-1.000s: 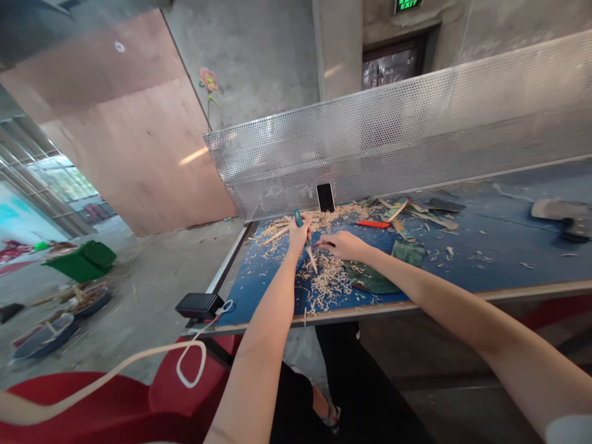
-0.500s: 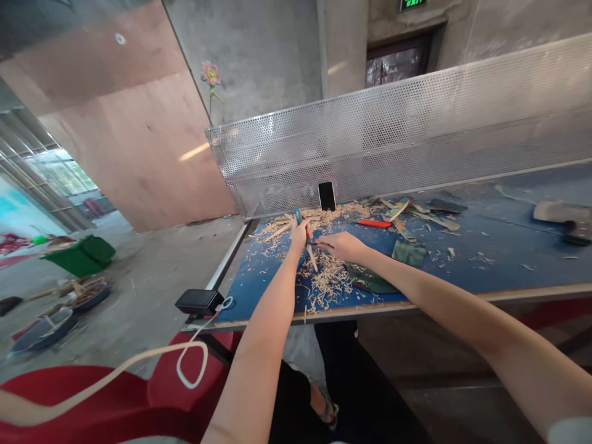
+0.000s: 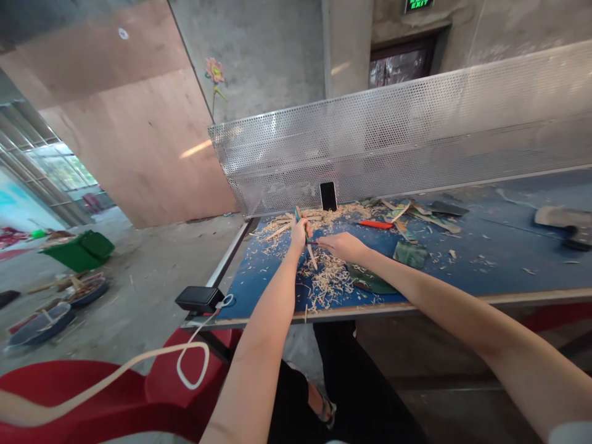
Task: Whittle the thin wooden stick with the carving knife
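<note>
Above the blue tabletop, my left hand [image 3: 300,234] is wrapped round a painted wooden stick. Teal paint shows on its upper end, while the lower end [image 3: 313,258] is bare pale wood pointing down toward me. My right hand [image 3: 343,246] is closed just to the right, gripping a slim dark tool that looks like a small carving knife [image 3: 314,242]. Its tip meets the stick just below my left fist; most of the handle is hidden in my fingers. Curled wood shavings [image 3: 329,283] lie heaped under both hands.
A phone [image 3: 328,196] leans on the perforated metal screen [image 3: 370,132]. Right of it lie a red-orange tool [image 3: 376,224], painted wood scraps [image 3: 432,217] and green cloth [image 3: 411,253]. A black box [image 3: 199,299] with a white cable sits at the left corner, above a red chair [image 3: 176,370].
The view has shifted very slightly. Both hands keep their grips on the stick and the knife, in nearly the same place on the table.
</note>
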Motion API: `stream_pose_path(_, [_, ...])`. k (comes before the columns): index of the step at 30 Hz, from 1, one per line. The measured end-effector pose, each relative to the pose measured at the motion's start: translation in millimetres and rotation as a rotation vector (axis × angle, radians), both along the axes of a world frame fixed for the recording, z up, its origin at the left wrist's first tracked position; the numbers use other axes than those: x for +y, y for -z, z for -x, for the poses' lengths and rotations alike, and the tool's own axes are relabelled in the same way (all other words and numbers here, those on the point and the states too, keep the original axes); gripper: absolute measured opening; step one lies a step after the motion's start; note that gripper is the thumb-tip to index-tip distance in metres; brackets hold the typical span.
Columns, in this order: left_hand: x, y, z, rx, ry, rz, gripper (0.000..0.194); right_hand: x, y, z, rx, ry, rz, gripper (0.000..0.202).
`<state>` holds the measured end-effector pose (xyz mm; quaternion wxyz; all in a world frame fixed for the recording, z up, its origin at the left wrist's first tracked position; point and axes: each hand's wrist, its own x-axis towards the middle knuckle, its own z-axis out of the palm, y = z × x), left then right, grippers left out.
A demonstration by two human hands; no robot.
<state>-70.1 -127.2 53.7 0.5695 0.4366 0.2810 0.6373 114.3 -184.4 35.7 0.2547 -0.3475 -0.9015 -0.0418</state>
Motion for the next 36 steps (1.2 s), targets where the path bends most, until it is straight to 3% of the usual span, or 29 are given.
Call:
stream_pose_path(10, [-1.9,-2.5,-4.7,-0.062,0.032,0.051,0.023,-9.7,-21.2,-2.3,-0.009,-0.188,0.315,0.030])
stream_pose_path(14, [-4.5,-1.6,-5.1,-0.033,-0.005,0.009,0.029,-9.9,-20.2,-7.6,-0.011,-0.297,0.394,0.027])
stream_pose_path(18, [-3.2,1.5,-3.8,0.004,-0.084,-0.087,0.039,-3.8,-14.6,-10.2,0.154,-0.203,0.332,0.032])
stream_pose_path(22, [3.3,4.9,-2.2,0.058,-0.072,-0.145,0.043,1.9,-12.2,-10.7,0.144,-0.063,0.190,0.033])
stream_pose_path(29, [4.4,5.5,-0.5,0.079,-0.026,-0.080,0.047,3.7,-7.3,-7.4,0.045,-0.050,0.132,0.034])
stream_pose_path(36, [-1.4,4.0,-0.5,0.008,0.010,0.003,0.049,0.8,-4.5,-0.2,0.071,-0.080,0.261,0.029])
